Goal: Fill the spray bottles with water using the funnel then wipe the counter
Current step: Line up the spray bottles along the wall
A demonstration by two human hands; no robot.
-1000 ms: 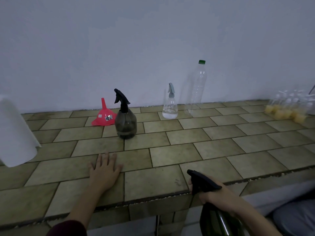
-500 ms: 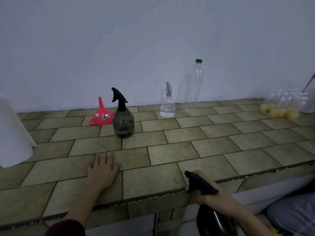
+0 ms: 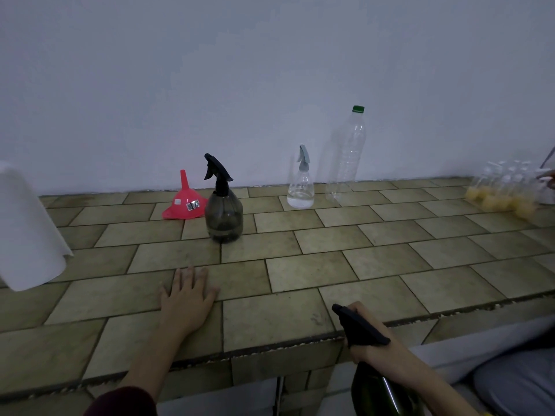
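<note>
1. Head view, nearest: the right hand (image 3: 372, 349) is curled round the neck of a dark green spray bottle (image 3: 381, 391), under its black trigger head, held below the front edge of the tabletop (image 3: 300, 313) and not yet set on it.
2. Left of that bottle, the left hand (image 3: 186, 298) lies flat on the tiles, fingers straight, holding nothing.
3. Beyond the left hand stands a smoky grey spray bottle (image 3: 223, 217), its trigger head on; whether it holds water I cannot tell.
4. Just behind and left of the grey bottle, touching or nearly so, the red funnel (image 3: 184, 202) sits upside down, apparently unused.
5. Right of the grey bottle, near the wall, stand a small clear spray bottle (image 3: 300, 187) with a little liquid and a tall capped water bottle (image 3: 345, 157).
6. Judgement: filling seems not yet begun; every cap is on, and the wiping is also left.
</note>
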